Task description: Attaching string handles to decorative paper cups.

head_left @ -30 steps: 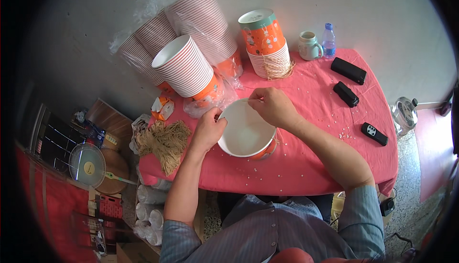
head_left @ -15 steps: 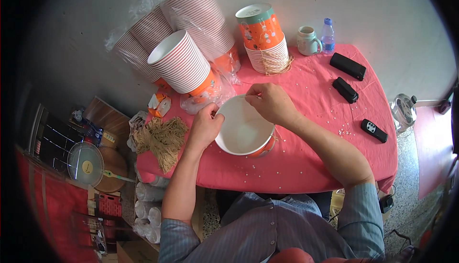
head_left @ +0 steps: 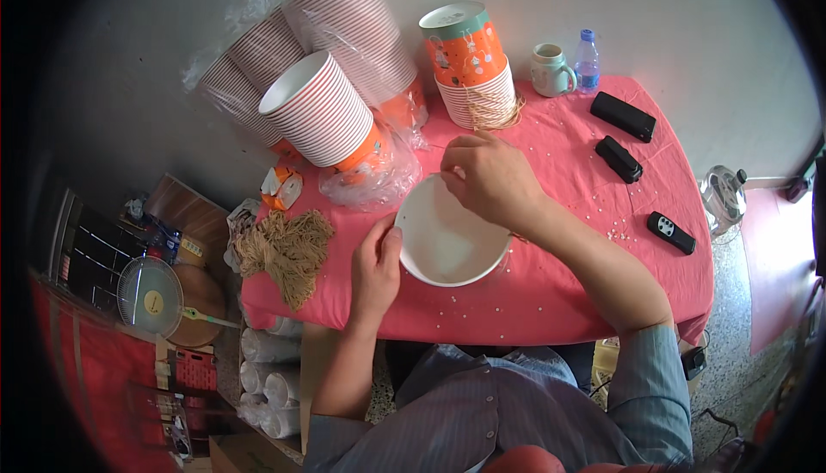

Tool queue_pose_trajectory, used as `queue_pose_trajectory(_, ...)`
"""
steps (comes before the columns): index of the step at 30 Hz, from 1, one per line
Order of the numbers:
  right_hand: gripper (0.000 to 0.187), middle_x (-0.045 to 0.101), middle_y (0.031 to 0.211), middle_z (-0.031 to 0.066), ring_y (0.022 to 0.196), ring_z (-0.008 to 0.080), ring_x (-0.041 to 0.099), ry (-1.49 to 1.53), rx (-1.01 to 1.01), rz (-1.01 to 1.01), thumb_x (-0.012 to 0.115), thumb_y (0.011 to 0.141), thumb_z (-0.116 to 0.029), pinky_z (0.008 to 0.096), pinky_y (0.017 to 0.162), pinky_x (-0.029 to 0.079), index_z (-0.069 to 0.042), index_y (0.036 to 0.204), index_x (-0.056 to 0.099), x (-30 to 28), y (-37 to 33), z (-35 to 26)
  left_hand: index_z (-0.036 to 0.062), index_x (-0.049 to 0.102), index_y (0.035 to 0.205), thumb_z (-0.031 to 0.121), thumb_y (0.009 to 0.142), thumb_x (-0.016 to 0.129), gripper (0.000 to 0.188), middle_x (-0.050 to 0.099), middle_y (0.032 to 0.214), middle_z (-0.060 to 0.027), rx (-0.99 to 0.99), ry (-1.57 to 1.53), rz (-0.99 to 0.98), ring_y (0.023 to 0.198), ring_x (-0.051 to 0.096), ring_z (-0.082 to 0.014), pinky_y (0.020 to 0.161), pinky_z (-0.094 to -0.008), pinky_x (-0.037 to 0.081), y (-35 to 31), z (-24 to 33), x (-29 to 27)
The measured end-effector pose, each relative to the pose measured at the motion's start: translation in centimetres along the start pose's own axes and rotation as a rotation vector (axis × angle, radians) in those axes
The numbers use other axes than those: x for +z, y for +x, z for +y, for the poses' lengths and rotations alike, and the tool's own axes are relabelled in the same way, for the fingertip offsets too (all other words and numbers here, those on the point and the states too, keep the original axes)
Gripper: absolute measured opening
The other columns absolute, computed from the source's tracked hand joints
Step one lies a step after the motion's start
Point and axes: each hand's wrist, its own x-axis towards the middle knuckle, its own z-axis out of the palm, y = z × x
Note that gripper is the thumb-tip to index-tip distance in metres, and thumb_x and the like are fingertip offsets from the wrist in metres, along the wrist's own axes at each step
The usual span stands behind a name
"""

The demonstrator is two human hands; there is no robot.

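A large paper bucket (head_left: 454, 249), white inside, stands on the pink tablecloth in front of me with its mouth tilted toward me. My left hand (head_left: 377, 271) is closed on its left side, thumb near the rim and fingers along the outer wall. Over the far right of the rim, my right hand (head_left: 492, 177) has its thumb and fingers pinched together. Whatever lies in that pinch is hidden. A bundle of tan twine (head_left: 286, 253) lies left of my left hand.
Nested striped paper buckets (head_left: 318, 111), partly in clear plastic, stand back left. An orange bucket stack (head_left: 469, 60) with loose strings is behind. A mug (head_left: 551, 70), water bottle (head_left: 587, 61), black cases (head_left: 623, 117) and a remote (head_left: 671, 233) lie right. White bits (head_left: 616, 232) are scattered about.
My left hand has slid from the rim down to the bucket's left side. The bucket has shifted slightly right and turned. My right hand stays pinched, a little farther back.
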Motion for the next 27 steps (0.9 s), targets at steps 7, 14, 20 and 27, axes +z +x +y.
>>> queue_pose_trajectory(7,0.012,0.078,0.089,0.0072,0.091,0.0321,0.076,-0.197,-0.012,-0.326,0.073,0.091,-0.022,0.0495,0.09,0.058,-0.011,0.092,0.079,-0.8,-1.4,-4.6,-0.0056,0.058,0.149,0.022,0.118,0.047,0.043,0.071,0.135,-0.0181,0.001,-0.175,0.048,0.128,0.066,-0.0252,0.111,-0.0362,0.05,-2.8,0.7,2.4)
queue_pose_trajectory(14,0.012,0.079,0.087,0.0073,0.089,0.0302,0.077,-0.216,-0.155,-0.317,0.073,0.088,-0.022,0.048,0.092,0.057,-0.012,0.088,0.079,-0.3,-2.7,-6.0,-0.0013,0.061,0.15,0.031,0.119,0.05,0.046,0.071,0.129,-0.0087,-0.076,-0.265,0.063,0.116,0.064,-0.0153,0.099,-0.0321,0.053,-4.6,0.1,2.5)
queue_pose_trajectory(20,0.013,0.079,0.088,0.0075,0.087,0.0297,0.078,-0.235,-0.106,-0.397,0.072,0.09,-0.023,0.0482,0.084,0.06,-0.012,0.09,0.08,-0.1,-2.8,-5.9,-0.0031,0.057,0.153,0.023,0.118,0.049,0.044,0.069,0.14,-0.0153,-0.058,-0.291,-0.005,0.133,0.062,-0.0226,0.113,-0.0361,0.049,-4.8,0.5,2.2)
queue_pose_trajectory(27,0.013,0.078,0.09,0.0068,0.089,0.0302,0.077,-0.206,-0.137,-0.383,0.072,0.09,-0.023,0.0489,0.089,0.06,-0.013,0.092,0.08,-0.3,-2.4,-5.5,-0.0027,0.055,0.155,0.023,0.116,0.053,0.046,0.065,0.121,-0.0075,-0.094,-0.311,0.0,0.106,0.056,-0.0139,0.093,-0.0312,0.046,-4.8,1.1,2.4)
